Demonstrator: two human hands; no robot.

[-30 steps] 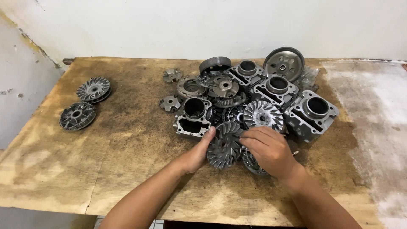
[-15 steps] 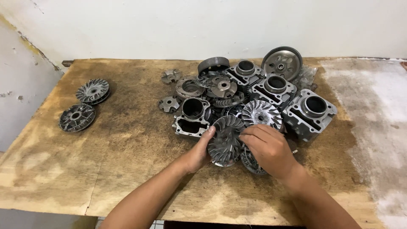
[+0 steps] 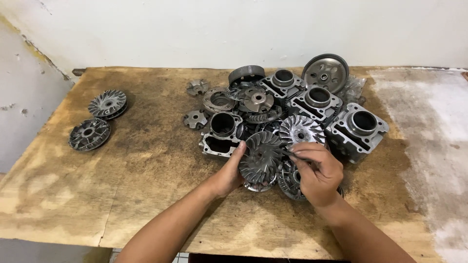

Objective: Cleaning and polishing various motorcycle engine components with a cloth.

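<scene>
A grey finned metal disc (image 3: 262, 157) stands tilted up at the near edge of a pile of engine parts. My left hand (image 3: 229, 173) grips its left rim from below. My right hand (image 3: 317, 170) is at its right edge, fingertips pinching the rim, and rests over another finned disc (image 3: 290, 180) lying beneath. A lighter finned disc (image 3: 301, 130) lies just behind, among the pile.
The pile on the stained wooden board (image 3: 146, 185) holds several cylinder blocks (image 3: 357, 127), a round drum (image 3: 325, 72) and small hub pieces (image 3: 196, 119). Two finned discs (image 3: 107, 103) (image 3: 89, 134) lie apart at the left. A white wall is behind.
The finned disc has been lifted from lying among the pile to standing tilted between both hands. My right hand slid to its right edge.
</scene>
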